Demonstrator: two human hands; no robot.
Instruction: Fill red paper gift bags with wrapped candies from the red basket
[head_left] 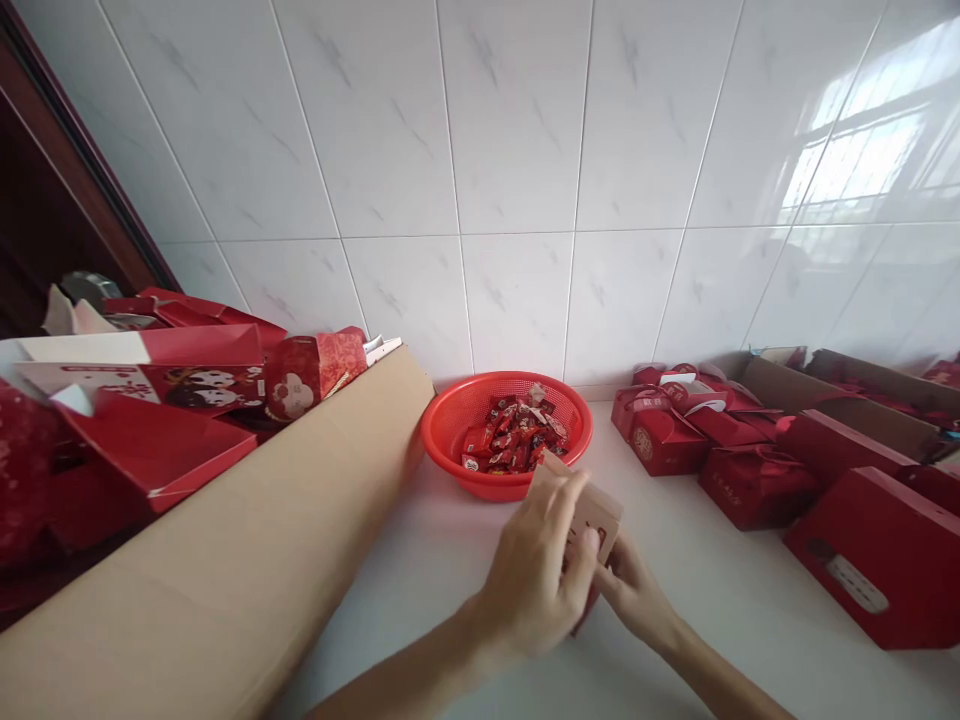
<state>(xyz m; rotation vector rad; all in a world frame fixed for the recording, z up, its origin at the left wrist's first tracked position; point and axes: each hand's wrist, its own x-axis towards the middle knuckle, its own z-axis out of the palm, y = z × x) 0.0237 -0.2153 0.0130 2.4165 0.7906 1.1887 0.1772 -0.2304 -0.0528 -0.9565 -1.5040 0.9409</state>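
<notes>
A small paper box (598,508), beige with dark red print on the side I see, is held tilted between my two hands above the table. My left hand (531,562) grips it from the left, thumb pressed on the printed face and fingers over the top. From the lower right, my right hand (637,590) holds its other side, with most of its fingers hidden behind the box. A darker red part shows under the box. Just beyond my hands stands a round red plastic basket (442,462) containing many small red-wrapped pieces (517,435).
On the left, a large cardboard carton (300,520) holds red boxes and bags (202,400). Several red gift boxes (757,480) stand at the right, beside more cardboard cartons (862,410). A tiled wall (517,180) closes off the back of the white table (420,560).
</notes>
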